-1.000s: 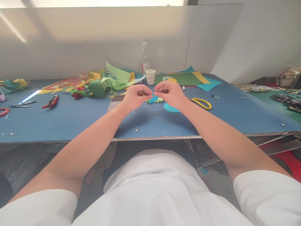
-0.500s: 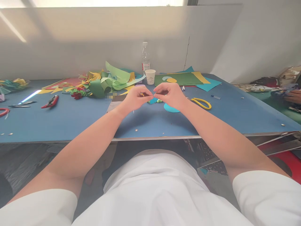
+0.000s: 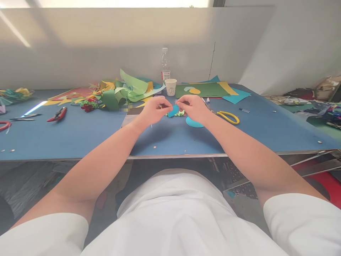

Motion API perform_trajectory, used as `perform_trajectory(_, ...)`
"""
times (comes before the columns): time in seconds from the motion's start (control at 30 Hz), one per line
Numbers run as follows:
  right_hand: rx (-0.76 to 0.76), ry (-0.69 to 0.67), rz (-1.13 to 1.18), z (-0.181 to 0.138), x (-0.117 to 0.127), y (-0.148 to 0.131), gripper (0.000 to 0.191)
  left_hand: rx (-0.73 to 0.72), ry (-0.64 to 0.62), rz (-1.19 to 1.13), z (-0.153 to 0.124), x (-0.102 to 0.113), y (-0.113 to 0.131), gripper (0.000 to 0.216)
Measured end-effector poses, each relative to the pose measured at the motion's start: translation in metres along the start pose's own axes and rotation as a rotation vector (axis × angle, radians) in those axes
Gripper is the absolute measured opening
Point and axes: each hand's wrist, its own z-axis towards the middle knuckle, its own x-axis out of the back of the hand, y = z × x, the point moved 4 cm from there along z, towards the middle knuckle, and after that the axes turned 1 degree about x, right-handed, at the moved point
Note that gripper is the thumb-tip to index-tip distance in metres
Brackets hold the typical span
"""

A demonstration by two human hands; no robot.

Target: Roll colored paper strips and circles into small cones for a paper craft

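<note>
Above the middle of the blue table (image 3: 80,135), my left hand (image 3: 153,110) and my right hand (image 3: 194,107) meet fingertip to fingertip. Both pinch a small teal paper piece (image 3: 173,111) held between them. Just behind it lies a little green curled paper bit (image 3: 180,113). On the table under my right hand sits a teal paper disc (image 3: 194,123). Yellow-handled scissors (image 3: 228,116) lie just right of my right hand.
A heap of green and yellow paper scraps (image 3: 125,92) sits at the back left, a paper cup (image 3: 170,86) and a water bottle (image 3: 165,67) behind my hands. Green, yellow and teal sheets (image 3: 205,89) lie back right. Red-handled pliers (image 3: 57,114) rest at the left.
Both hands stay together at the same spot. The teal paper piece now shows more between the fingertips, turned slightly upward. A person's hand seen at the far right half a second ago is gone.
</note>
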Motion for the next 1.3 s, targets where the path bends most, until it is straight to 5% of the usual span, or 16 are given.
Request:
perform_trajectory(0.13,0.013,0.067,0.029,-0.003,0.005,-0.004,0.018,0.021,0.015,-0.162,0.001,0.002,-0.008,0.014)
perform_trajectory(0.3,0.070,-0.020,-0.068,-0.007,-0.005,-0.007,0.021,0.047,-0.035,-0.326,0.004,-0.003,-0.017,0.015)
perform_trajectory(0.63,0.259,0.025,-0.168,-0.004,-0.003,-0.012,0.006,-0.151,-0.025,0.073,0.002,-0.004,-0.001,0.019)
perform_trajectory(0.97,0.340,0.032,-0.211,-0.008,-0.005,-0.020,0.007,-0.230,-0.045,0.069,-0.001,-0.005,0.004,0.020)
perform_trajectory(1.3,0.422,-0.019,-0.211,-0.006,-0.001,-0.022,0.038,-0.222,-0.101,0.104,0.001,-0.004,0.003,0.013)
